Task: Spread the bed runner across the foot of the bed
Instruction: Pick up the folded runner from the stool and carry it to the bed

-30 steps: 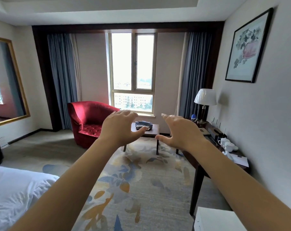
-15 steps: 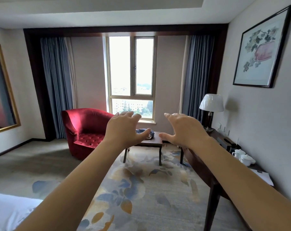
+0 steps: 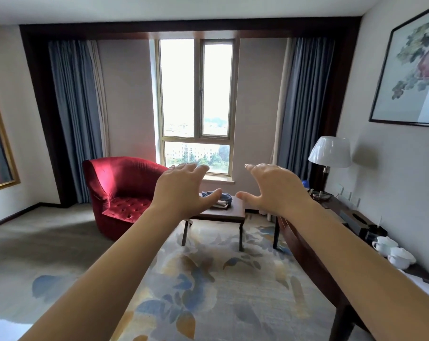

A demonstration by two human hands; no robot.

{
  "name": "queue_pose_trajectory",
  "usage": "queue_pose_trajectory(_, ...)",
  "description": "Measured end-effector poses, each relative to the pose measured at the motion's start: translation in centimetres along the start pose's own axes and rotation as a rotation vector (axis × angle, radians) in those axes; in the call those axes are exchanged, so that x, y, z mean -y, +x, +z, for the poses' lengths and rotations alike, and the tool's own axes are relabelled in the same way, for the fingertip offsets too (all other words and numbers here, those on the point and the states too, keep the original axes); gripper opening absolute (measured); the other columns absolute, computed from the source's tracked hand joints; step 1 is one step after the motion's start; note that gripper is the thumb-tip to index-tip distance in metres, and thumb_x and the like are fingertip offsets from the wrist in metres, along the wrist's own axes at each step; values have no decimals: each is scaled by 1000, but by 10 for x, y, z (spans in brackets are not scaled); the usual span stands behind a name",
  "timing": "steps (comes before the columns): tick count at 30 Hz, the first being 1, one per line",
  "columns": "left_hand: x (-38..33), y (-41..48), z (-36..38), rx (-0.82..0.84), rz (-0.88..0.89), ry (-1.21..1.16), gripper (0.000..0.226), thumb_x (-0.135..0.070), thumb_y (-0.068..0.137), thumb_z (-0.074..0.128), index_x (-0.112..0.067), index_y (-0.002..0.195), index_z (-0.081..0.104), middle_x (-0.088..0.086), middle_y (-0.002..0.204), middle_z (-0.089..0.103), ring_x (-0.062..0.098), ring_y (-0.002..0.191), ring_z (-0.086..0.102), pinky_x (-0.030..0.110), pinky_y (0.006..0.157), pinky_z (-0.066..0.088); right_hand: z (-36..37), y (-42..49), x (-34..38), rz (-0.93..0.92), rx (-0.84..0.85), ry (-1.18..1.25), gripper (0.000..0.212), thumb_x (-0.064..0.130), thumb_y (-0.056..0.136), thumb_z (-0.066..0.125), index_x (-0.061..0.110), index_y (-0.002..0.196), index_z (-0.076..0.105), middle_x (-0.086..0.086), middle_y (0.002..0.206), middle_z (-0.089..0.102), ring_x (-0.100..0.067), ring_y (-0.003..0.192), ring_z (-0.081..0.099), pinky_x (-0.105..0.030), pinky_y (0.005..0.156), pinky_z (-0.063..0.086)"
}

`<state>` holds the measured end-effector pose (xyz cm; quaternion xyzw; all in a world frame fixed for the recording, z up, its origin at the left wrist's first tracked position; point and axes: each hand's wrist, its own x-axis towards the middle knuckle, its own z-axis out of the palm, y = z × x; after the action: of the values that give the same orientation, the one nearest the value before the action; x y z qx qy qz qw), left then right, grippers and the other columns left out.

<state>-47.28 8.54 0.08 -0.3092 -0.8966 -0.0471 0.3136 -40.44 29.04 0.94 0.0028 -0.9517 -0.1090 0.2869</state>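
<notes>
left hand (image 3: 181,193), right hand (image 3: 275,190) raised, fingers spread, empty, folded cloth (image 3: 226,200) on table (image 3: 236,210)

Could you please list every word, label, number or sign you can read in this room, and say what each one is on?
No text can be read.
The framed painting shows only plants and a red shape, with no legible writing.
The white sheet on the desk is cut off by the picture's edge and too small to read.
The cups and lamp look plain.
</notes>
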Motion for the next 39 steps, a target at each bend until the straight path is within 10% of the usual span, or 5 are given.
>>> queue_pose_trajectory(39, 182, 499, 402, -17, 13, 38, 83, -75, 73, 19, -25, 129, 54, 1, 124, 62, 23, 117, 56, 43, 99, 41, 397, 489, -186, 48, 88, 16, 72, 73, 83, 40, 21, 133, 49, -1, 128, 59, -18, 125, 49, -37, 104, 38)
